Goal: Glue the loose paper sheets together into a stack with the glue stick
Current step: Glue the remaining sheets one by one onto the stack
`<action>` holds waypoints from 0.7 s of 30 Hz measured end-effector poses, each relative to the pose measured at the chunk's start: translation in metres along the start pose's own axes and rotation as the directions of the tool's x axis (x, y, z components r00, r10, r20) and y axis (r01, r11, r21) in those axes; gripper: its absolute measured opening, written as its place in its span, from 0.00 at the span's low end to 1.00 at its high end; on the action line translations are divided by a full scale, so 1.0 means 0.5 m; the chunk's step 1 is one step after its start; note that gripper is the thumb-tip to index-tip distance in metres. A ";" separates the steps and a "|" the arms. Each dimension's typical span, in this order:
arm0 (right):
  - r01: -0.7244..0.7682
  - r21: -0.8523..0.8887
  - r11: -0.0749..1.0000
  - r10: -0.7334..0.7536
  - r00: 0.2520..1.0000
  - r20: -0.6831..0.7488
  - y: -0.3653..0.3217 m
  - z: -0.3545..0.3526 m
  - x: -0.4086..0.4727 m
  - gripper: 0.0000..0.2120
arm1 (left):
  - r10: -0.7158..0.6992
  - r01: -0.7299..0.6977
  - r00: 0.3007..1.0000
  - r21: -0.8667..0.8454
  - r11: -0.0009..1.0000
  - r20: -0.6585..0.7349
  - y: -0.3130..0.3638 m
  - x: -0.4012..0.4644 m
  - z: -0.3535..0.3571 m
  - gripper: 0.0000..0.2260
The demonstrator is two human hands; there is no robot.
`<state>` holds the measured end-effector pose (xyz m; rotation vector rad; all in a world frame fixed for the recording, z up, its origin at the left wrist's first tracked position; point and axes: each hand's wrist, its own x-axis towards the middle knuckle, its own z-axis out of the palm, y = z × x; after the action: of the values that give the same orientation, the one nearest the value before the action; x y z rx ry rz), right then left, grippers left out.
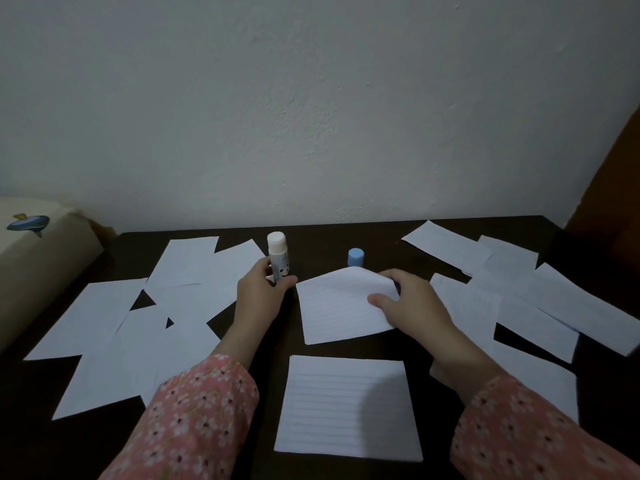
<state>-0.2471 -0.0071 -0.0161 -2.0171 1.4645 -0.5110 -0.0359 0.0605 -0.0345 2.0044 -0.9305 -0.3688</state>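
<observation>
— Head view, dim room: what surrounds us on the dark wooden table?

— Loose white paper sheets lie fanned out on both sides, a left spread and a right spread, many overlapping. A pale textured wall rises behind, a cream cushion with a blue fish print sits at far left, and a brown panel closes the right corner. Nothing blocks our hands.

— How many of each do we count?

— One white glue stick with a printed label, uncapped, its white tip up. One light blue round cap standing apart on the table. One lined sheet lying flat nearest us. One lined sheet lifted at its far edge. The scattered sheets overlap too much for a sure count.

— And our hands?

— Our left hand, in a pink floral sleeve, curls around the glue stick, held upright just left of the lifted sheet. Our right hand pinches that sheet's right edge, thumb on top, bowing the paper upward.
</observation>
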 end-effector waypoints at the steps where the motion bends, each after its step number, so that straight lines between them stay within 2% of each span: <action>1: -0.004 0.027 1.000 0.004 1.000 -0.014 -0.002 -0.004 -0.004 0.21 | 0.004 -0.004 1.000 0.001 1.000 0.012 -0.003 -0.001 -0.003 0.28; 4: 0.022 0.132 0.991 -0.012 0.997 -0.075 -0.003 -0.026 -0.020 0.21 | 0.001 -0.001 1.000 0.004 1.000 0.007 -0.012 -0.011 -0.028 0.31; 7: 0.048 0.273 0.961 -0.031 0.997 -0.069 -0.008 -0.049 -0.049 0.22 | 0.054 -0.049 0.998 0.119 0.992 -0.045 -0.025 -0.030 -0.072 0.24; 9: 0.029 0.319 0.947 -0.029 1.000 -0.005 -0.016 -0.051 -0.072 0.23 | 0.101 -0.092 0.995 0.258 0.962 -0.022 -0.039 -0.049 -0.104 0.20; 11: -0.024 0.321 0.947 -0.018 0.992 0.128 -0.025 -0.038 -0.098 0.25 | 0.090 -0.101 0.995 0.397 0.912 0.044 -0.052 -0.075 -0.137 0.20; 13: -0.064 0.276 0.959 -0.003 0.972 0.235 -0.028 -0.016 -0.124 0.28 | 0.041 -0.095 0.993 0.547 0.832 0.110 -0.065 -0.102 -0.165 0.23; 16: -0.060 0.146 0.987 0.025 0.973 0.231 -0.027 0.015 -0.153 0.32 | -0.068 -0.069 0.983 0.683 0.727 0.172 -0.083 -0.137 -0.186 0.27; 21: 0.069 -0.114 0.991 -0.048 0.983 0.174 -0.030 0.039 -0.200 0.37 | -0.138 -0.029 0.970 0.659 0.752 0.200 -0.096 -0.171 -0.188 0.28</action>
<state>-0.2566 0.0956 -0.0178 -2.1445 1.3633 -0.2709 -0.0180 0.1947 -0.0269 2.6848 -1.2833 -0.3443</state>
